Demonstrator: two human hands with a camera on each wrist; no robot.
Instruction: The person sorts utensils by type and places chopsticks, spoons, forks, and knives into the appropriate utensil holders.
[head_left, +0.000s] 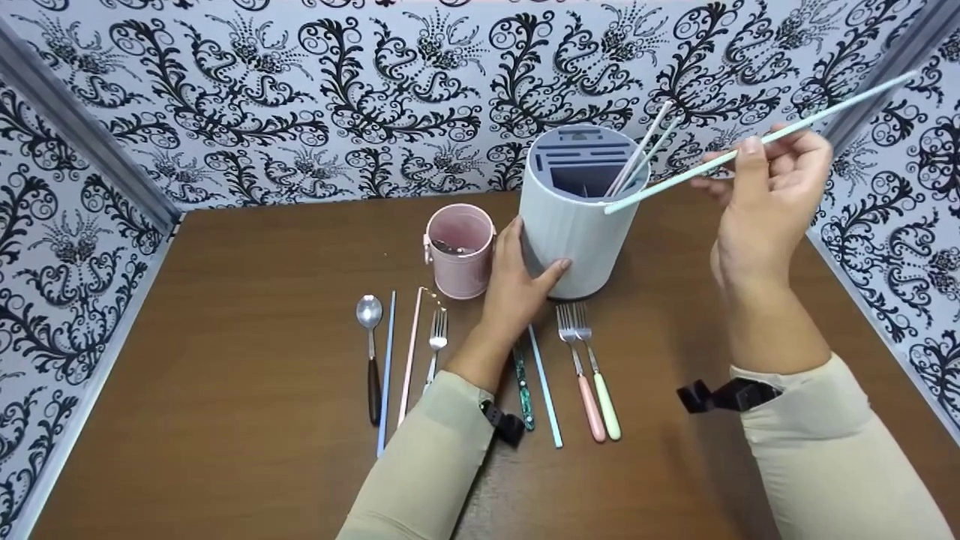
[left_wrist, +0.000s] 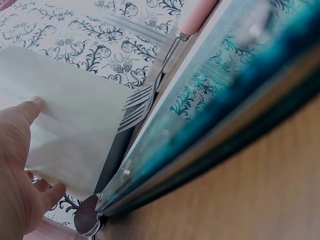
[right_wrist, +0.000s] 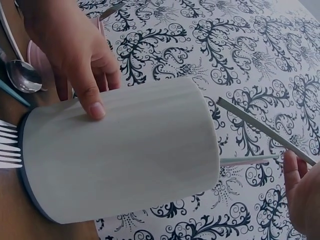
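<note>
My right hand pinches a mint-green chopstick between thumb and fingers. The stick slants, its lower end beside the rim of a white utensil holder. Upright on the table, this holder has a grey slotted top; a pink and a mint chopstick lean out of its right side. My left hand grips the holder's left side, thumb on the front. In the right wrist view, the held chopstick is apart from the holder.
A pink cup with metal pieces inside stands left of the holder. On the brown table lie a black-handled spoon, several chopsticks, a fork, a green-patterned handle and two forks with pink and pale-green handles. Patterned walls enclose the table.
</note>
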